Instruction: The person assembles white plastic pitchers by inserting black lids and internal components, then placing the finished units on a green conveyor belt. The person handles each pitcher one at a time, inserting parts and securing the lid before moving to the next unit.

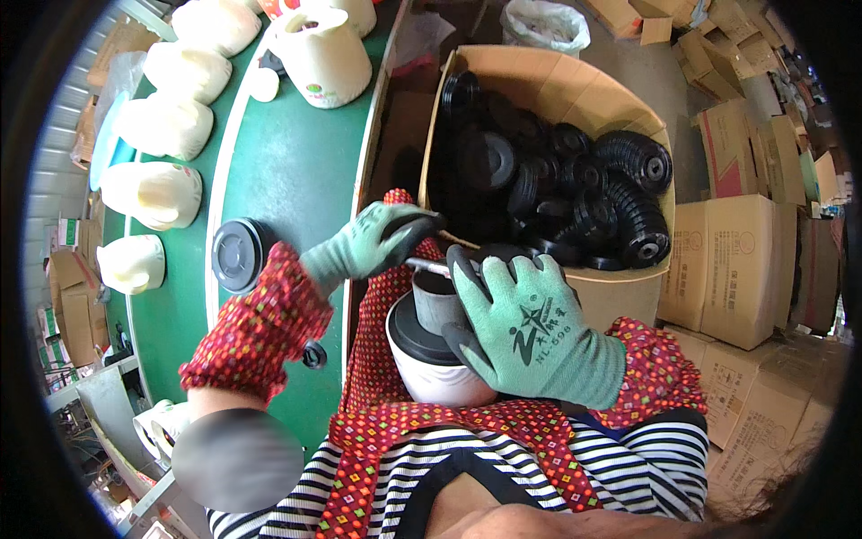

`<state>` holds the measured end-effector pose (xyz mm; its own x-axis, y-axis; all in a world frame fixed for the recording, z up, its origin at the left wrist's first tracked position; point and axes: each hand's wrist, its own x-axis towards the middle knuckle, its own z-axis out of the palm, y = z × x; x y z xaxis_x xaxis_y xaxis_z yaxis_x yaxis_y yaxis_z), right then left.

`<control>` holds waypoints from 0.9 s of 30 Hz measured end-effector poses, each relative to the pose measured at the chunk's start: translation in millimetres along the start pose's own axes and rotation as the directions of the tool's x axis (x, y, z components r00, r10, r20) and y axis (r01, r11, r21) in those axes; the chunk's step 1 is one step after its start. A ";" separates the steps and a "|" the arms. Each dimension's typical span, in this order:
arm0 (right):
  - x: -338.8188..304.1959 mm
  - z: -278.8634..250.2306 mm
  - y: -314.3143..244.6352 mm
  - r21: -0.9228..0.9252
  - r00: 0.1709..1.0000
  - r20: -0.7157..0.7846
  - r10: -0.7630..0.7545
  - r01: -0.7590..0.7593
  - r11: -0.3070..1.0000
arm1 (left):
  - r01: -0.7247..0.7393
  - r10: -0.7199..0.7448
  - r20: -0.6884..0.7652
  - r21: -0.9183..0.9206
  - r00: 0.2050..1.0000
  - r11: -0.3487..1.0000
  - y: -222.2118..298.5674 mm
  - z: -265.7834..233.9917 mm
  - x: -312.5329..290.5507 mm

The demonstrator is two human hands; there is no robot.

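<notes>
In my lap stands a white rounded pot body [440, 382] with a black round base [415, 334] facing up. A grey cylindrical tool [440, 304] rests upright on that base, with a thin bar [427, 266] across its top. My right hand [530, 323], in a green glove with dark fingertips, is closed over the tool's right side and bar. My gloved left hand [382, 241] has its fingers curled round the bar's left end; its fingertips are partly hidden.
To my left runs a green work surface [296, 153] bearing several white pot bodies [157, 193], a black round base [239, 254] and a small black part [314, 354]. An open carton [548, 67] of black round parts [539, 171] stands ahead right. Stacked cartons [732, 260] line the right.
</notes>
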<state>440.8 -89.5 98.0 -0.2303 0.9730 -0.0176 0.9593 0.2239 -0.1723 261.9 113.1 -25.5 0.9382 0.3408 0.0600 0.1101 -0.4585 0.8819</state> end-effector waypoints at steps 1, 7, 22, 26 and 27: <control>2.0 -7.8 -4.4 -0.016 0.998 0.065 0.005 -0.004 1.000 | -0.131 0.131 0.019 0.032 0.991 0.991 -21.9 7.2 4.8; 29.4 -21.8 -42.8 -0.382 0.964 0.267 0.016 0.090 0.920 | -0.418 0.410 -0.153 -0.021 0.899 0.908 -69.2 52.5 38.7; 8.1 31.1 13.3 0.507 0.977 -0.165 -0.136 0.202 0.838 | 0.548 -0.410 -0.560 0.097 0.720 0.831 2.2 -31.0 -168.7; -6.5 70.8 -3.1 0.585 0.955 -0.284 -0.091 0.248 0.772 | 0.723 -0.444 -0.700 0.150 0.559 0.675 -53.1 5.8 -243.9; -5.0 79.4 -9.5 0.601 0.937 -0.348 -0.009 0.230 0.765 | 0.681 -0.384 -0.742 0.132 0.549 0.720 -67.2 12.3 -250.8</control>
<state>419.9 -101.0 21.5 -0.1674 0.9297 0.3280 0.5828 0.3616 -0.7277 23.2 48.4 -105.6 0.2296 0.9724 0.0418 0.7619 -0.2063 0.6140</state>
